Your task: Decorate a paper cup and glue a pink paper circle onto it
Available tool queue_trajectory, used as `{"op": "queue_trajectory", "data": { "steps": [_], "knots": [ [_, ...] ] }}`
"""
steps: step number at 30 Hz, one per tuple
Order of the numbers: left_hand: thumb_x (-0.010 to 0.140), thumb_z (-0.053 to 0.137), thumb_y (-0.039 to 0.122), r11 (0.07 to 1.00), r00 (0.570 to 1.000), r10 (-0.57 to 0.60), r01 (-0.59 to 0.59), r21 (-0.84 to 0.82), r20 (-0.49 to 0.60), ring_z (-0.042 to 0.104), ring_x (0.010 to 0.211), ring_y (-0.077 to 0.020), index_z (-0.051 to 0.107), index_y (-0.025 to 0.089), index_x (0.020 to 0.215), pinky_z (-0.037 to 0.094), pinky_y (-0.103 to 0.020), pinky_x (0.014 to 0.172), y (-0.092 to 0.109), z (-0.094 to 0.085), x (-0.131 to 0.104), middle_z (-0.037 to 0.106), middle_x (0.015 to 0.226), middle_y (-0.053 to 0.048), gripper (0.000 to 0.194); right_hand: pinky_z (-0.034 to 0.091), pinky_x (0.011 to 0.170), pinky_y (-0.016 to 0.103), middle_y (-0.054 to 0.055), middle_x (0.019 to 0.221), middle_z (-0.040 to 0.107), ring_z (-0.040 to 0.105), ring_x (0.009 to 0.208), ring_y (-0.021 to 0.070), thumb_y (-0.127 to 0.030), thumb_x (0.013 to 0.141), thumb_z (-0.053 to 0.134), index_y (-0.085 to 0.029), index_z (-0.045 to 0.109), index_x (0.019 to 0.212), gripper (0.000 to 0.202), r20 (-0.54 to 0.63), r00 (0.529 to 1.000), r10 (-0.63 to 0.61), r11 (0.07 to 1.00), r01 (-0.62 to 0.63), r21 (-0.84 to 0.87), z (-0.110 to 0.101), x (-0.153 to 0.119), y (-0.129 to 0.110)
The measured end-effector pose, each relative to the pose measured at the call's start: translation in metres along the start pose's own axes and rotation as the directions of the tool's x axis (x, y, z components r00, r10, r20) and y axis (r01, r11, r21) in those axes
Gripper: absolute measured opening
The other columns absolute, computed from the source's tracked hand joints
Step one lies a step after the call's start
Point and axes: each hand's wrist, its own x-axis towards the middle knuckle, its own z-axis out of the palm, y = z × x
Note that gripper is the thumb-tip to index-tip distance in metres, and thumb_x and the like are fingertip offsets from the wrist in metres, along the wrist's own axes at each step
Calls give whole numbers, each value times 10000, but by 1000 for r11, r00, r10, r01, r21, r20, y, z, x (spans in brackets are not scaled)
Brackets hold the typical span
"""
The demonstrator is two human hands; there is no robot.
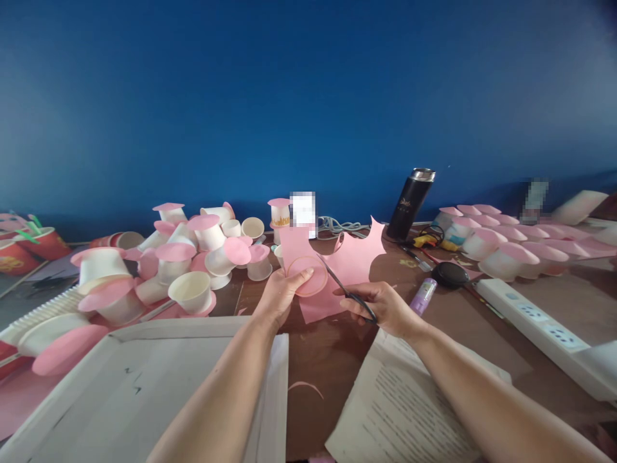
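Cups (190, 292): crowded; a stray nudge could topple them.
Left hand (281, 292): pinching the paper (355, 258)!
Paper: between the hands; could twist if the pinch slackens.
Scissors (339, 281): beside the ring (317, 283); a hurried snip might stray inside.
Right hand (383, 305): wrapped around the handles (369, 312).

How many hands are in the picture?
2. The left hand pinches the pink paper near the middle of the view. The right hand, farther right, holds the black scissors, blades at the paper. No others show.
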Motion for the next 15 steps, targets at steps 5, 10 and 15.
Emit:
{"op": "queue_trajectory", "data": {
  "steps": [5,10,15],
  "knots": [
    [683,741,306,1000,1000,12,-12,1,0,658,841,-241,684,101,978,490,-369,813,-1,-1,1,714,918,-116,364,370,461,207,-22,551,540,464,471,75,-434,696,729,-118,698,1060,483,6,1000,5,1000,-5,3,0,0,2],
    [682,740,311,1000,1000,14,-14,3,7,658,837,-248,689,92,938,486,-381,820,-1,-1,2,715,917,-121,341,363,462,205,-21,552,545,468,471,75,-435,693,731,-112,696,1064,493,3,1000,14,1000,-14,10,0,0,3],
    [689,733,289,1000,1000,21,-21,-10,7,653,863,-247,677,90,1018,479,-383,838,-1,-2,1,712,926,-121,388,349,456,208,-21,550,546,463,463,75,-427,703,726,-117,693,1074,485,2,1000,8,1000,-8,-3,-1,1,5]
  ]
}}
